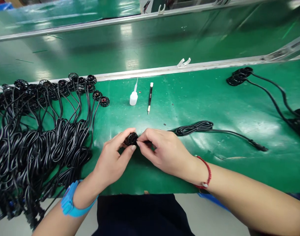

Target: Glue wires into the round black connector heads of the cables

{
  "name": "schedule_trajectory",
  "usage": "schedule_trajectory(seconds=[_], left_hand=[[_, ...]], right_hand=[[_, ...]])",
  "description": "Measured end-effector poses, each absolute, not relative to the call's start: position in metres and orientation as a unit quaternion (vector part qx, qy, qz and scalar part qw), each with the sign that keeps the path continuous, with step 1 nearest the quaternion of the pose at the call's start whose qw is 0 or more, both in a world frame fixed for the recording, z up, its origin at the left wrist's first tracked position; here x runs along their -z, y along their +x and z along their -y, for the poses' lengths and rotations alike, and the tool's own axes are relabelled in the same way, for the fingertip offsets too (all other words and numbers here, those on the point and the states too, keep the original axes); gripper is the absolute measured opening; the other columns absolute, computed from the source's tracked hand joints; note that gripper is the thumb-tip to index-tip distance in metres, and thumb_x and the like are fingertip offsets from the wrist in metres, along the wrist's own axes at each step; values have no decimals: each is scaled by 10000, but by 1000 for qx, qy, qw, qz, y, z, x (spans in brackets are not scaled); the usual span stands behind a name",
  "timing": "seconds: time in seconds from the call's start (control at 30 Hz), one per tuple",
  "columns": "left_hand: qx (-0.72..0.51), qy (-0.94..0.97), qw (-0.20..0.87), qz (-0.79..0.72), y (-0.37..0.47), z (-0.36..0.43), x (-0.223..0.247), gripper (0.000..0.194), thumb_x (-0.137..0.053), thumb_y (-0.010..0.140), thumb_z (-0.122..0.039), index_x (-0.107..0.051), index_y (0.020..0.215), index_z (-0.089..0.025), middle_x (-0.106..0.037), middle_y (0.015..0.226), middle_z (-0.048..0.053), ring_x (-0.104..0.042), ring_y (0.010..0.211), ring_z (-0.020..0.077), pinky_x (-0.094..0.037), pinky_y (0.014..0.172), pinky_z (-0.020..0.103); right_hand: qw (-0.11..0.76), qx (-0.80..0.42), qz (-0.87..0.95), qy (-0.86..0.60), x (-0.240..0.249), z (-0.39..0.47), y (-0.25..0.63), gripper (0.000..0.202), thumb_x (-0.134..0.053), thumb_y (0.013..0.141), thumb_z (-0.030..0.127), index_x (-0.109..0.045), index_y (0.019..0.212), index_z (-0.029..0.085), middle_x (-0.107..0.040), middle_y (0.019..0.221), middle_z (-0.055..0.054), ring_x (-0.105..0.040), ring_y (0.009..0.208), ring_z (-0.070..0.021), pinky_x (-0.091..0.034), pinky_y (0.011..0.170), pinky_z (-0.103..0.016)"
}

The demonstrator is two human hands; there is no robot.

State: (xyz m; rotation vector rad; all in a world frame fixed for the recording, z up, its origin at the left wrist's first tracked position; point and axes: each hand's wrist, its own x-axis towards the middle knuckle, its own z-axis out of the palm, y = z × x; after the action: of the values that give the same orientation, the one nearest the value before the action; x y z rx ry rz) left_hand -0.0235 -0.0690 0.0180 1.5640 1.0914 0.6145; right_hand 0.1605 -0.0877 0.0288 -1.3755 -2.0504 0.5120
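Between the thumb and fingers of my left hand (115,155) is a small black round plastic housing (131,139), held just above the green bench. My right hand (163,149) is closed in a pinch against the housing's right edge, on what looks like its black cable; the fingertips hide the exact spot. From behind my right hand the cable runs on to a tied coil (195,127) lying on the bench. Its free end has a black plug (258,145) at the right.
A big pile of coiled black cables (42,141) with round housings covers the left side. Beyond my hands are a white dropper bottle (133,98) and a black-and-white pen-like tool (150,98). More cabled housings (239,76) lie at right. A white hook (183,63) sits on the back rail.
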Motion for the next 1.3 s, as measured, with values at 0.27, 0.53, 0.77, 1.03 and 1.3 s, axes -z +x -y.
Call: schedule_trajectory(seconds=[0.27, 0.53, 0.77, 1.03, 1.3], left_hand=[[-293, 608, 589, -444, -16, 66, -22, 286, -569, 878, -220, -547, 1161, -193, -649, 1065, 63, -638, 951, 177, -533, 842, 285], [-311, 571, 629, -427, -15, 64, -20, 134, -460, 941, -244, -472, 1065, -196, -554, 1004, 29, -563, 781, 107, -492, 723, 232], [-313, 583, 631, -404, -19, 67, -18, 92, -435, 960, -234, -439, 1050, -214, -502, 1029, 24, -526, 811, 112, -464, 735, 247], [-259, 650, 595, -395, -28, 66, -15, 130, -447, 948, -225, -421, 1073, -247, -491, 1043, 21, -474, 806, 126, -428, 732, 289], [-216, 676, 595, -376, -31, 64, -19, 124, -465, 924, -203, -453, 1044, -232, -491, 961, 12, -466, 819, 135, -394, 715, 293]], right_hand=[[300, -161, 793, -505, -25, 90, 158, 185, -452, 944, 192, -534, 778, 183, -614, 681, -9, -530, 593, -127, -386, 568, -250], [329, -257, 775, -475, -30, 90, 161, 109, -500, 937, 192, -602, 903, 177, -679, 793, -23, -606, 711, -149, -447, 688, -277], [304, -466, 658, -508, -41, 87, 164, 44, -550, 872, 174, -541, 835, 195, -662, 726, 36, -582, 600, -88, -416, 571, -211], [202, -460, 692, -519, -46, 86, 165, 97, -508, 891, 217, -571, 821, 193, -530, 596, 62, -414, 518, -77, -302, 522, -215], [161, -550, 664, -480, -52, 83, 169, 229, -473, 895, 195, -427, 670, 185, -373, 561, 69, -290, 507, -73, -243, 479, -207]])
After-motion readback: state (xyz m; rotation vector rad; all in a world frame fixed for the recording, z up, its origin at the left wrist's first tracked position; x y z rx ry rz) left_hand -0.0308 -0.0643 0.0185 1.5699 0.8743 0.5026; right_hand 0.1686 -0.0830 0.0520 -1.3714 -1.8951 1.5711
